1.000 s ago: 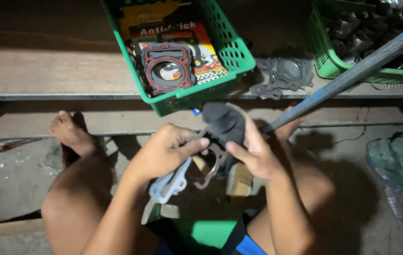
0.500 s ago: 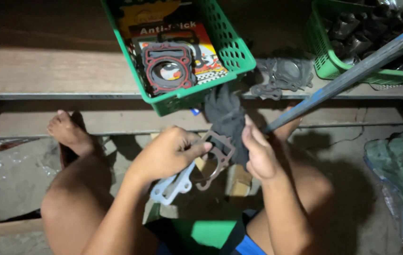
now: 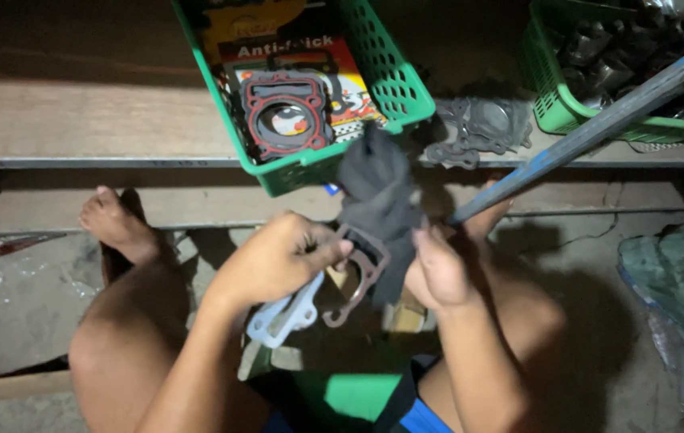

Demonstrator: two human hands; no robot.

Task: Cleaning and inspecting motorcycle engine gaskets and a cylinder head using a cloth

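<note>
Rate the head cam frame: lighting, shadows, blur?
Head view: dim, lit mostly at centre; corners fall into shadow. The left hand and right hand are slightly soft, the dark cloth loses detail. The green basket reads clearly; no strong glare.

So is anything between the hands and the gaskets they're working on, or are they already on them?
Nothing visible is in the way. The left hand already pinches the dark gasket and a pale gasket hangs below it. The right hand presses a dark cloth against the dark gasket, so the cloth lies between that hand and the gasket.
</note>
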